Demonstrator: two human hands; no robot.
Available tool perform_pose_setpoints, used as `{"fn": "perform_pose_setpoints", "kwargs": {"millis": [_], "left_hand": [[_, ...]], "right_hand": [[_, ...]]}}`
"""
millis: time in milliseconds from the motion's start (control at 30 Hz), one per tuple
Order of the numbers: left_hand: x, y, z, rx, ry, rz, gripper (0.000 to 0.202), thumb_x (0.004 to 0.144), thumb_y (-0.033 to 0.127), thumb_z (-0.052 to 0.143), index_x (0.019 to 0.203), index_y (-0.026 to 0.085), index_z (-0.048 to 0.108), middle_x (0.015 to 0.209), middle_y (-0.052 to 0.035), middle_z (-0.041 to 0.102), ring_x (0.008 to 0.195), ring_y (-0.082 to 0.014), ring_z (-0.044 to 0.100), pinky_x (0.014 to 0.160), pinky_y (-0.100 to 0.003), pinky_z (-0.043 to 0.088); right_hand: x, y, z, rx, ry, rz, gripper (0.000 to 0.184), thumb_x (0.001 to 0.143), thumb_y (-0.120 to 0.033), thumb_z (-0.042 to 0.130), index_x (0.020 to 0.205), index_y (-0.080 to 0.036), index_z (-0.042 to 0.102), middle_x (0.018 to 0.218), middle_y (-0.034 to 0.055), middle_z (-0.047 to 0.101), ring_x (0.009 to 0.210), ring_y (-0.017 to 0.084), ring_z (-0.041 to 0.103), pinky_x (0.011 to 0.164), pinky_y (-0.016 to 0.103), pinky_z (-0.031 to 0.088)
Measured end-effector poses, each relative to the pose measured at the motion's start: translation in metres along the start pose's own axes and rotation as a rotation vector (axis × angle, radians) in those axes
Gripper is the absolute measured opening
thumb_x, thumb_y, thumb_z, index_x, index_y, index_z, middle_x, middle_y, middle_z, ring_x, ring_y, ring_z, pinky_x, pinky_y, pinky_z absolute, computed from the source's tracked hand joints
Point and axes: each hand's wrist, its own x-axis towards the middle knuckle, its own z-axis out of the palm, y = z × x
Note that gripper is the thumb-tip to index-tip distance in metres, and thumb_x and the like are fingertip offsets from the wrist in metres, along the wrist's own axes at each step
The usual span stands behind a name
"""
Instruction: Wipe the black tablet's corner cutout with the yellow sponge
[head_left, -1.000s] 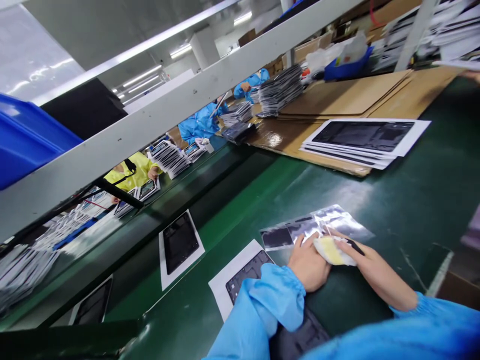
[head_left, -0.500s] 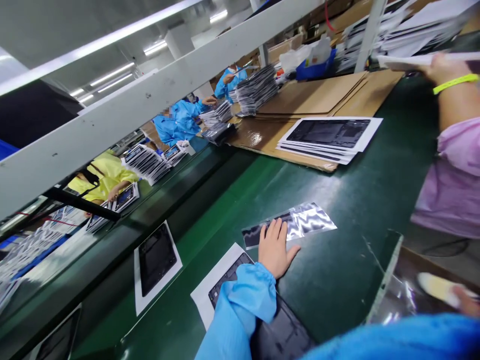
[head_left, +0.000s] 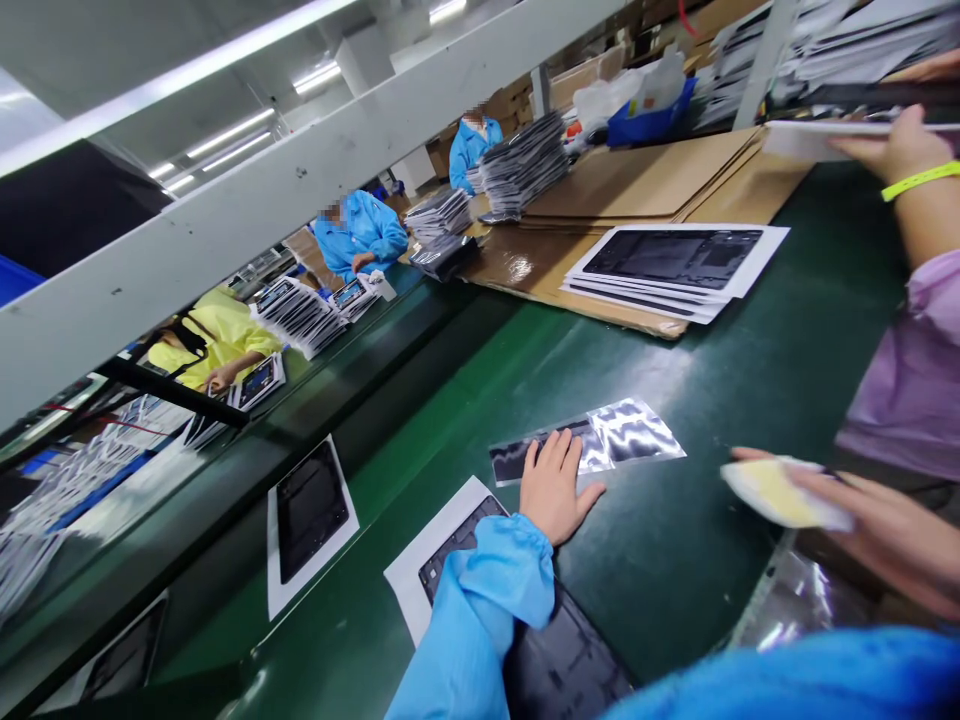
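Resting left hand (head_left: 553,490) on silver film (head_left: 634,433) | right hand (head_left: 877,525) holds pale pad (head_left: 780,495)

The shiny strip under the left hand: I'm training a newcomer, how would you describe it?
On the green conveyor belt, find the white sheet with a black panel nearest the person. Beyond it, the left hand rests on a silver-and-black film strip with no white backing, unlike the neighbouring panels.

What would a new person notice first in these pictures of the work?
First the left hand lies flat on a shiny silver film, in the middle of the green conveyor belt. At the right, the right hand holds a yellowish pad. Farther back, a stack of black panels on white sheets sits on brown cardboard.
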Motion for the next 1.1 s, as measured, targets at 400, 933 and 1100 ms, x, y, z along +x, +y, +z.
{"fn": "perform_pose_setpoints", "kwargs": {"millis": [400, 933, 1100], "left_hand": [[0.0, -0.002, 0.004, -0.021, 0.027, 0.01, 0.067, 0.089, 0.062, 0.054, 0.139, 0.017, 0.054, 0.148, -0.0101, 0.053, 0.139, -0.0287, 0.047, 0.115, -0.049, 0.042], [-0.006, 0.0, -0.004, 0.101, 0.17, 0.009, 0.045, 0.094, 0.009, 0.041, 0.137, 0.011, 0.055, 0.132, -0.0158, 0.066, 0.12, -0.0225, 0.064, 0.094, -0.035, 0.057], [-0.011, 0.009, -0.016, 0.143, 0.152, 0.152, 0.035, 0.099, 0.015, 0.039, 0.123, 0.014, 0.065, 0.121, -0.0142, 0.072, 0.123, -0.0219, 0.062, 0.098, -0.034, 0.055]], "right_hand": [[-0.014, -0.115, 0.06, 0.019, -0.271, 0.254, 0.032, 0.056, -0.054, 0.081, 0.076, -0.03, 0.078, 0.107, 0.0027, 0.079, 0.11, 0.028, 0.07, 0.083, 0.029, 0.063], [-0.007, -0.088, 0.115, 0.263, -0.497, 0.118, 0.031, 0.069, -0.053, 0.077, 0.077, -0.024, 0.075, 0.092, 0.0062, 0.08, 0.101, 0.029, 0.072, 0.093, 0.036, 0.059], [-0.014, -0.088, 0.13, 0.313, -0.545, 0.083, 0.033, 0.066, -0.056, 0.079, 0.08, -0.026, 0.074, 0.099, 0.0048, 0.08, 0.11, 0.029, 0.069, 0.1, 0.037, 0.055]]}}
